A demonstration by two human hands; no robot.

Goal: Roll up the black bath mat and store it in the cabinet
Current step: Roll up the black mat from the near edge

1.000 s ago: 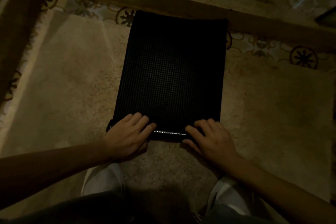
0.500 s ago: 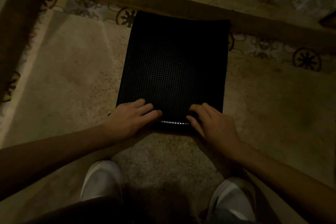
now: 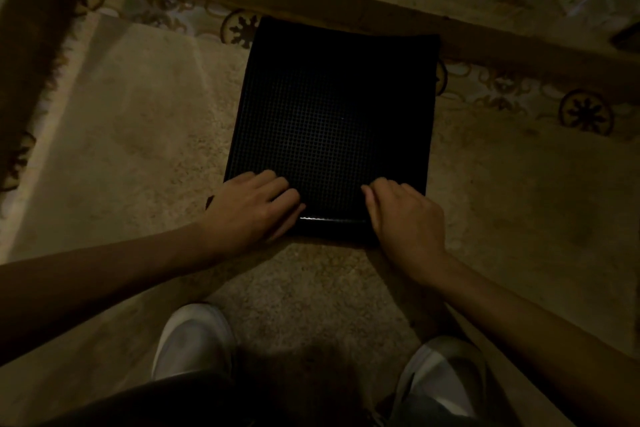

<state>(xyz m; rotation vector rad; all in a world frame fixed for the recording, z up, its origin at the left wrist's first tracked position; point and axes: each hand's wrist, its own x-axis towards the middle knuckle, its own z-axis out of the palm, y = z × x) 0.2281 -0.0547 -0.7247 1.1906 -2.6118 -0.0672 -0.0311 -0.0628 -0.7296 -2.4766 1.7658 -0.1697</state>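
The black bath mat [image 3: 332, 114] with a fine grid texture lies on a beige carpet in dim light. Its near edge is rolled into a narrow tube [image 3: 329, 224] that catches a thin glint. My left hand [image 3: 249, 210] presses on the left end of the roll, fingers curled over it. My right hand [image 3: 403, 215] covers the right end the same way. The rest of the mat lies flat, reaching away to a wooden strip. No cabinet is in view.
A beige carpet [image 3: 138, 149] surrounds the mat. A wooden strip [image 3: 311, 0] crosses the floor behind it, with patterned tiles [image 3: 585, 111] on both sides. My two white shoes [image 3: 194, 340] stand just below my hands. A dark fringed rug edge [image 3: 41, 45] is at the left.
Both hands have pushed the rolled near edge away from me, so the roll has grown and the flat part of the mat is shorter. My feet have come further into view.
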